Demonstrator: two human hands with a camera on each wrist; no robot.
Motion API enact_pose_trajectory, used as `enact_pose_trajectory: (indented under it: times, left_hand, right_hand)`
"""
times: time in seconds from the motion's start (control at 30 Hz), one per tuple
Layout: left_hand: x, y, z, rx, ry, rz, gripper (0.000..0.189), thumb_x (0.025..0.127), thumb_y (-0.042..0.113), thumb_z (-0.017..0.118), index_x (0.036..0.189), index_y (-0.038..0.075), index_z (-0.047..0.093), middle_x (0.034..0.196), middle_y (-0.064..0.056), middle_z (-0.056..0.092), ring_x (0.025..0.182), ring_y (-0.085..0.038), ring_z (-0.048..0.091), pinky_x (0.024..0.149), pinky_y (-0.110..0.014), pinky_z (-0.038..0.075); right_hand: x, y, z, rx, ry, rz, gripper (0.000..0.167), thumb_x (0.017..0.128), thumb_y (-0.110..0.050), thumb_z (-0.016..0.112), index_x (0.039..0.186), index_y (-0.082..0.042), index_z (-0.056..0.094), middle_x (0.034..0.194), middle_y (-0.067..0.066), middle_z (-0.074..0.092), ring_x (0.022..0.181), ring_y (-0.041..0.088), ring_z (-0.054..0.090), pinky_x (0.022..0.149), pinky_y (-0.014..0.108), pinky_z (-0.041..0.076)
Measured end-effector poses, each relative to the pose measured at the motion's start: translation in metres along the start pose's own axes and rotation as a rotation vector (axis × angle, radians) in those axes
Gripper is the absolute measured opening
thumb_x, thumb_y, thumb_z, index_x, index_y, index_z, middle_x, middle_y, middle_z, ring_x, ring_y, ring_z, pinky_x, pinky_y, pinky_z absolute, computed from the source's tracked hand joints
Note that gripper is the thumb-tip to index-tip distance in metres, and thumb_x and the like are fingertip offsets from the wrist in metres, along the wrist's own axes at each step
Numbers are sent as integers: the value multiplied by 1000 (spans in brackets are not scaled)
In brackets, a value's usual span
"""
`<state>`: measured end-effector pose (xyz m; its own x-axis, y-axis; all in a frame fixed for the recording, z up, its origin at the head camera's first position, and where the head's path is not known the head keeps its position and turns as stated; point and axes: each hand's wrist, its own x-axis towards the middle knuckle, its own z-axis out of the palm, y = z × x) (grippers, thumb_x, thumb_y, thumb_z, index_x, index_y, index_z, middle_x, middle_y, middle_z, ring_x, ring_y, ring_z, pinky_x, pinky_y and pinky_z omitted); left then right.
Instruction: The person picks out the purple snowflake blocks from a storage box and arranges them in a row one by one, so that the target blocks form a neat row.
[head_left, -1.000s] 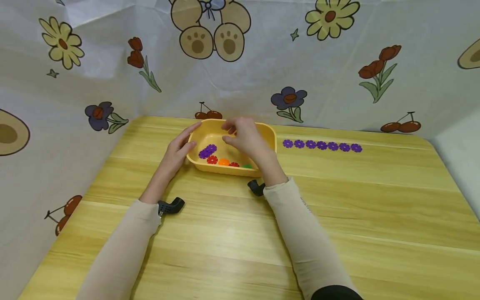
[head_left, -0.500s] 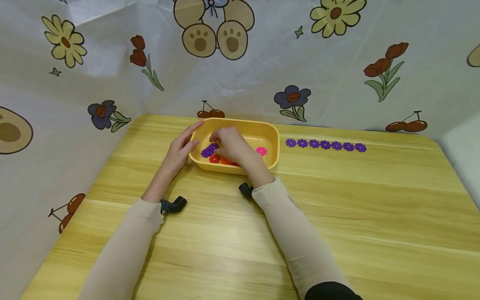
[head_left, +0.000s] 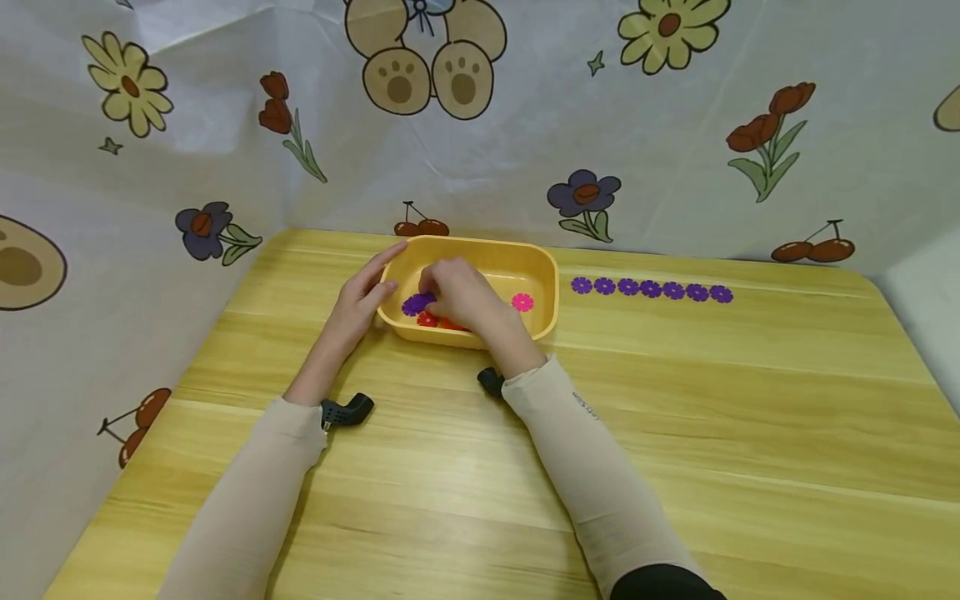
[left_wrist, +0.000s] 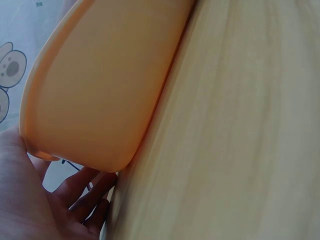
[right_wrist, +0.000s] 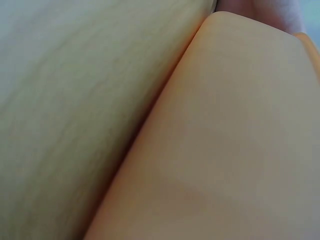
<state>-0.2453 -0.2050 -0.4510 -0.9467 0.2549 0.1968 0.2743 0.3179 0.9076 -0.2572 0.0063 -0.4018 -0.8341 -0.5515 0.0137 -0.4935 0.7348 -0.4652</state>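
Observation:
My left hand (head_left: 360, 300) holds the left end of a yellow plastic basket (head_left: 543, 321), thumb at the rim. In the left wrist view, the fingers (left_wrist: 92, 192) curl against the basket's (left_wrist: 105, 95) outer end. My right hand (head_left: 461, 292) reaches down inside, its fingertips pinching a purple snowflake disc (head_left: 425, 300). Another purple disc (head_left: 410, 308) lies beside it. A red disc (head_left: 427, 320) and orange-red pieces (head_left: 450, 324) lie under the hand, partly hidden. To the right is a pink disc (head_left: 522, 302). The right wrist view shows mainly the basket's outer wall (right_wrist: 215, 140).
Several purple discs (head_left: 651, 289) stand in a straight row on the wooden table (head_left: 675, 433), right of the basket. A patterned cloth (head_left: 480, 158) hangs behind the table's back edge. A black wrist-camera mount (head_left: 348, 411) juts from the left sleeve.
My right hand has moved left and down in the basket onto the purple discs, uncovering the pink disc. One purple disc has shifted slightly at the fingertips. The left hand keeps its hold.

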Motion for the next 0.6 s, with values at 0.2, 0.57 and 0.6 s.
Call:
enact_pose_trajectory:
  times: [0.2,0.57,0.6]
  left_hand:
    - [0,1,0,7,0,-5,56,108,14,52,160,34,47,167,8,41,152,-22,43,121,-38,43]
    - [-1,2,0,-4,-5,4,57,108,10,51,161,32,46,168,7,41,154,-21,40,124,-42,40]
    - [-1,2,0,-1,-5,4,57,108,11,51,161,32,46,168,7,41,154,-21,40,124,-41,40]
  right_hand:
    - [0,-1,1,-11,-17,-7,29,91,-17,84,118,-8,78,109,5,76,97,22,64,95,33,56]
    - [-2,0,1,-18,15,-25,21,90,-17,84,108,-9,78,98,3,74,88,20,61,85,32,54]
    - [-3,0,0,-20,21,-23,21,90,-17,84,109,-9,78,99,3,74,88,20,61,85,32,55]
